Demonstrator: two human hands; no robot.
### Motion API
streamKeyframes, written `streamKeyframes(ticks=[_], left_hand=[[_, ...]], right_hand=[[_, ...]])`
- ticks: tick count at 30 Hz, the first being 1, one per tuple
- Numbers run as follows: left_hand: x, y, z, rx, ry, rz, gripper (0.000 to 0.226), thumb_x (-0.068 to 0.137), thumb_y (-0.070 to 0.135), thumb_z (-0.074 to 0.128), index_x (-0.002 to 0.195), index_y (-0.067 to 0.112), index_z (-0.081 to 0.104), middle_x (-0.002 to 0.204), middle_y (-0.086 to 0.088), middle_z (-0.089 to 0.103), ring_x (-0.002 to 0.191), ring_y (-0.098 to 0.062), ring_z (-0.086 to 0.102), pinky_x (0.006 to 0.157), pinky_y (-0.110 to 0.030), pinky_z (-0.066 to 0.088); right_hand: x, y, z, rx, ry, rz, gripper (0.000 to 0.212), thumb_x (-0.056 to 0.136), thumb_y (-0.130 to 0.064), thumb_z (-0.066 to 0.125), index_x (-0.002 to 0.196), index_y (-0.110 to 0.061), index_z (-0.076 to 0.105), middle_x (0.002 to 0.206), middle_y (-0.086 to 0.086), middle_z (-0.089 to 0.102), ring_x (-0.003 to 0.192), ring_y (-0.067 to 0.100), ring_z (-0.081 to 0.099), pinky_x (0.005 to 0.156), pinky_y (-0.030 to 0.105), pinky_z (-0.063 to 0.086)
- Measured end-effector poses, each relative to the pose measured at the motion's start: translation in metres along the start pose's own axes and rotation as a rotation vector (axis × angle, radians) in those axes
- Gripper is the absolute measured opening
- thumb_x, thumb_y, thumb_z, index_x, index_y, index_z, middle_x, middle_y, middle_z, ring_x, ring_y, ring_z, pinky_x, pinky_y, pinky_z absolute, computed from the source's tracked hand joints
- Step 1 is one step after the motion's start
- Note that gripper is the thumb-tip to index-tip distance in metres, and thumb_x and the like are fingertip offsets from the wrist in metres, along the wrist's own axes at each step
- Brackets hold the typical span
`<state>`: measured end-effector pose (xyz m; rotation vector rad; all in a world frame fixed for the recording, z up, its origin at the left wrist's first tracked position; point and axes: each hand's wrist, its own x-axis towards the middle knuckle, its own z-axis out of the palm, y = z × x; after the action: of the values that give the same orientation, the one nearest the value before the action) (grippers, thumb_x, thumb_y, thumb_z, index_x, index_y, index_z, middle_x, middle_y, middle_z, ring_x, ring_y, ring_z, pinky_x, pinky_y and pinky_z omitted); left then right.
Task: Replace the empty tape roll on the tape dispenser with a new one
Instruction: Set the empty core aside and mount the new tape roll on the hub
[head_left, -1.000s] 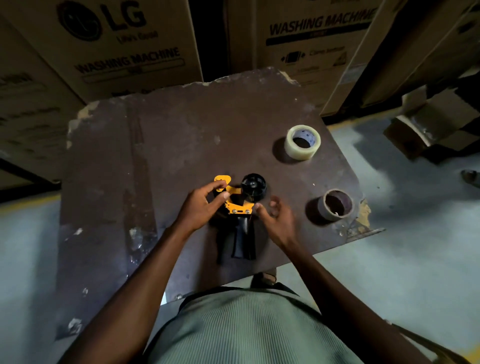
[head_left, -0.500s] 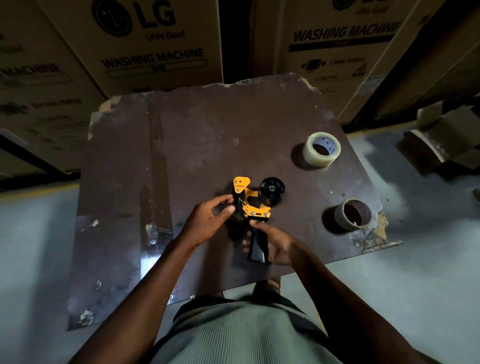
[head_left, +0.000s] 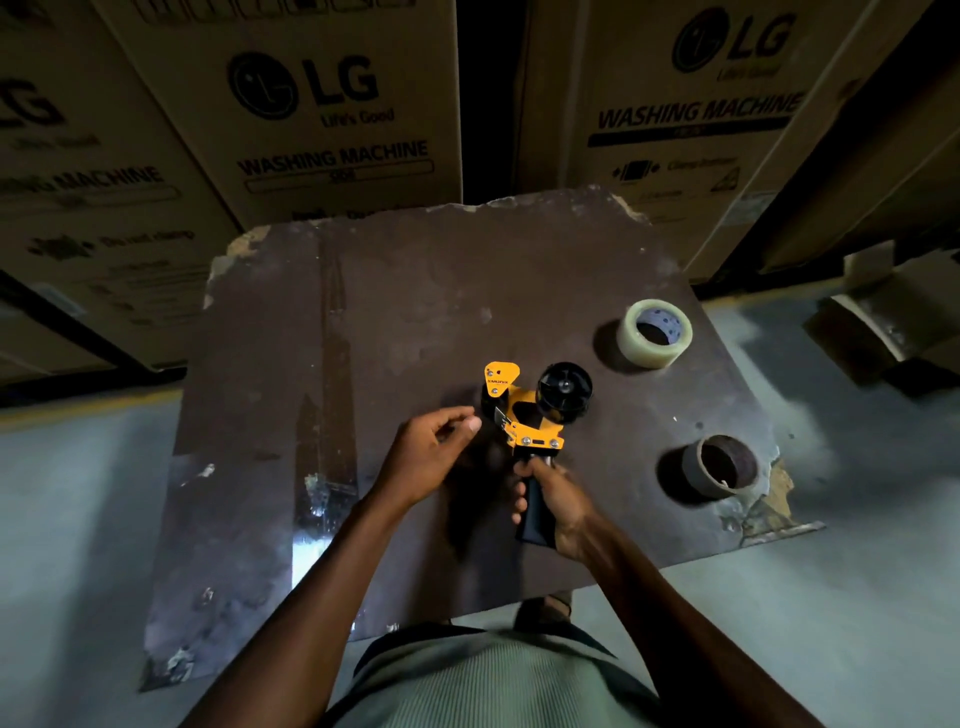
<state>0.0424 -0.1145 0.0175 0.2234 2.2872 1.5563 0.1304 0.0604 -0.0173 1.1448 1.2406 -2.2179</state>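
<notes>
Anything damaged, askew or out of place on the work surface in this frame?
The brown board is damaged: its surface is chipped away at the far-left corner and torn at the right edge beside the empty core. A shiny tape strip is stuck along its left part. The tape dispenser and new roll look intact.

Bare table (head_left: 415, 291) left and far; new roll (head_left: 654, 332), empty core (head_left: 722, 467) crowd right (gap between).
</notes>
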Motion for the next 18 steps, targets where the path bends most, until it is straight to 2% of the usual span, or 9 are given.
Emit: streamKeyframes(ticks=[2, 4, 7, 9, 11, 13, 15, 18], left_hand=[[0.007, 0.009, 0.004, -0.052, 0.020, -0.025, 0.027, 0.092, 0.030, 0.068, 0.114, 0.015, 0.073, 0.098, 0.010, 0.073, 0.091, 0.000, 0.066, 0.081, -0.014, 0.048], [0.014, 0.021, 0.008, -0.092, -0.001, -0.038, 0.029, 0.091, 0.042, 0.066, 0.103, 0.017, 0.075, 0.091, 0.011, 0.070, 0.089, -0.005, 0.062, 0.076, -0.018, 0.048], [0.026, 0.038, 0.012, -0.133, -0.010, -0.051, 0.063, 0.077, 0.071, 0.062, 0.082, 0.009, 0.071, 0.077, 0.004, 0.055, 0.075, -0.010, 0.048, 0.069, -0.031, 0.038], [0.032, 0.050, 0.013, -0.160, 0.005, -0.088, 0.076, 0.067, 0.084, 0.061, 0.081, 0.010, 0.069, 0.075, 0.000, 0.054, 0.073, -0.012, 0.046, 0.068, -0.033, 0.037], [0.037, 0.060, 0.012, -0.250, -0.005, -0.123, 0.075, 0.065, 0.082, 0.065, 0.084, 0.010, 0.074, 0.076, -0.001, 0.065, 0.074, -0.015, 0.056, 0.069, -0.034, 0.045], [0.040, 0.070, 0.013, -0.342, -0.020, -0.144, 0.064, 0.067, 0.075, 0.070, 0.087, 0.014, 0.078, 0.087, -0.002, 0.078, 0.082, -0.014, 0.070, 0.075, -0.031, 0.054], [0.044, 0.078, 0.013, -0.414, -0.015, -0.166, 0.059, 0.066, 0.068, 0.073, 0.089, 0.014, 0.077, 0.092, -0.005, 0.079, 0.087, -0.016, 0.074, 0.078, -0.031, 0.056], [0.047, 0.085, 0.015, -0.501, 0.012, -0.180, 0.049, 0.072, 0.056, 0.076, 0.091, 0.011, 0.075, 0.091, -0.009, 0.079, 0.084, -0.019, 0.074, 0.074, -0.030, 0.059]], right_hand=[[-0.007, -0.013, 0.005, 0.006, -0.025, -0.034, 0.011, 0.093, -0.012, 0.054, 0.083, -0.013, 0.057, 0.060, 0.004, 0.051, 0.045, 0.017, 0.047, 0.047, 0.028, 0.044], [-0.014, -0.027, 0.010, 0.013, -0.051, -0.071, 0.015, 0.096, -0.013, 0.052, 0.082, -0.013, 0.056, 0.059, 0.004, 0.051, 0.044, 0.017, 0.047, 0.045, 0.028, 0.043], [-0.027, -0.047, 0.020, 0.010, -0.090, -0.108, 0.018, 0.097, -0.013, 0.051, 0.080, -0.013, 0.056, 0.059, 0.004, 0.049, 0.044, 0.017, 0.045, 0.046, 0.028, 0.041], [-0.033, -0.059, 0.026, -0.006, -0.110, -0.139, 0.018, 0.096, -0.012, 0.051, 0.079, -0.013, 0.056, 0.059, 0.005, 0.048, 0.044, 0.017, 0.044, 0.046, 0.027, 0.040], [-0.037, -0.068, 0.030, -0.028, -0.130, -0.168, 0.016, 0.095, -0.011, 0.052, 0.080, -0.012, 0.057, 0.059, 0.005, 0.048, 0.044, 0.018, 0.044, 0.047, 0.028, 0.040], [-0.040, -0.076, 0.031, -0.051, -0.152, -0.195, 0.014, 0.092, -0.011, 0.054, 0.079, -0.012, 0.058, 0.059, 0.005, 0.049, 0.045, 0.018, 0.044, 0.048, 0.029, 0.040], [-0.042, -0.082, 0.031, -0.071, -0.162, -0.224, 0.011, 0.090, -0.011, 0.056, 0.080, -0.012, 0.058, 0.058, 0.006, 0.050, 0.044, 0.018, 0.046, 0.048, 0.029, 0.042], [-0.044, -0.090, 0.031, -0.098, -0.162, -0.257, 0.008, 0.091, -0.011, 0.057, 0.084, -0.010, 0.058, 0.057, 0.005, 0.052, 0.043, 0.017, 0.047, 0.046, 0.029, 0.043]])
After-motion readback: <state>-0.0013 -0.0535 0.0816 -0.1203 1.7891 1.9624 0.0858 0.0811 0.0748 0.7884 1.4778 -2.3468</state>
